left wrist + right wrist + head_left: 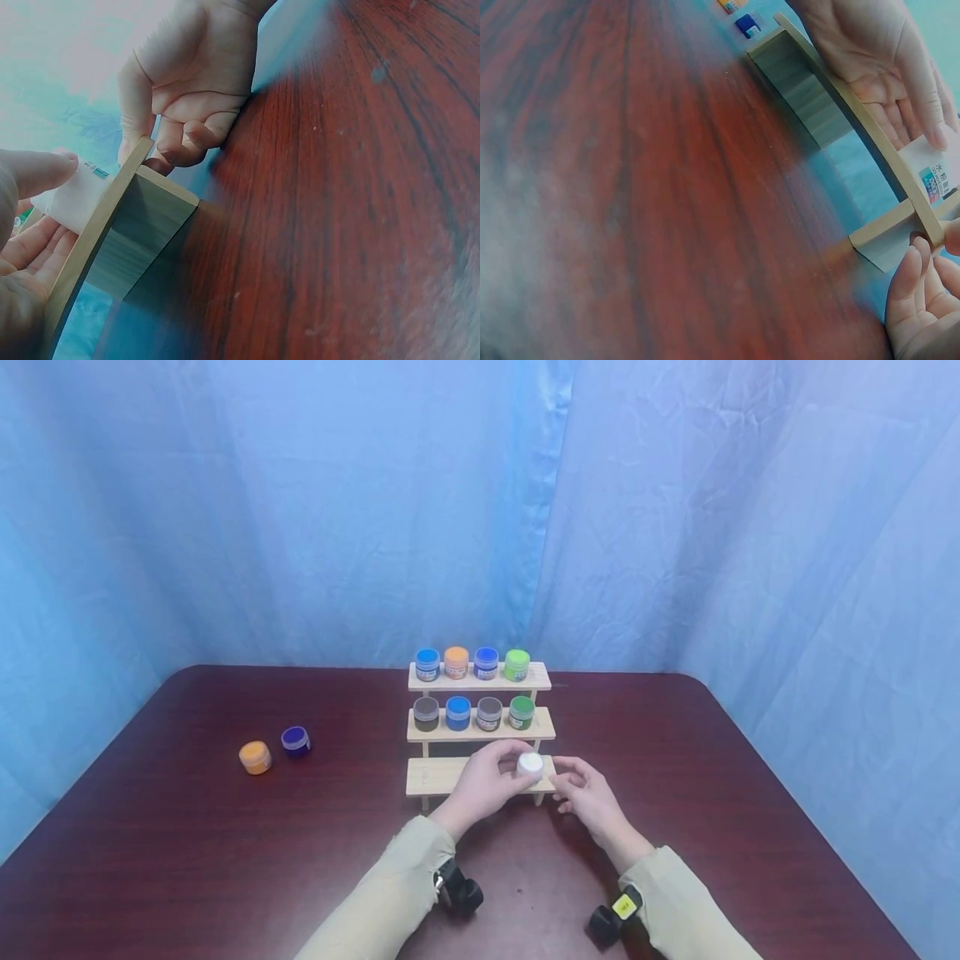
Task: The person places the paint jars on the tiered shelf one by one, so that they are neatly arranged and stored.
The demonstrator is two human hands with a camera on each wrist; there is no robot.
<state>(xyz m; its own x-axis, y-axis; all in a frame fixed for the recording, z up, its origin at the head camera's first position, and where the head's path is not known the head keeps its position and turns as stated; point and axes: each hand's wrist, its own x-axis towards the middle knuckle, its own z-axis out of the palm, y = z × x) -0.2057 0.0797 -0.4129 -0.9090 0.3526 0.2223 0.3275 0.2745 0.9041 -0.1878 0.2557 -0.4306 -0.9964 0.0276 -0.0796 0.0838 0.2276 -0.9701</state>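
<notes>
A white paint jar [530, 766] stands at the right end of the lowest step of a three-step wooden stand [435, 774]. My left hand [486, 781] holds this jar between thumb and fingers; its printed label [934, 182] shows in the right wrist view. With thumb and fingertips, my right hand [592, 797] pinches the right end of the same step. Both grips also appear in the left wrist view, where the jar [73, 196] sits against the board [101, 210].
Several paint jars with blue, orange and green lids line the top step [536, 675]. The middle step [543, 723] bears brown, blue and green jars [522, 713]. An orange jar [255, 757] and a dark blue jar [296, 742] lie left on the table [187, 843].
</notes>
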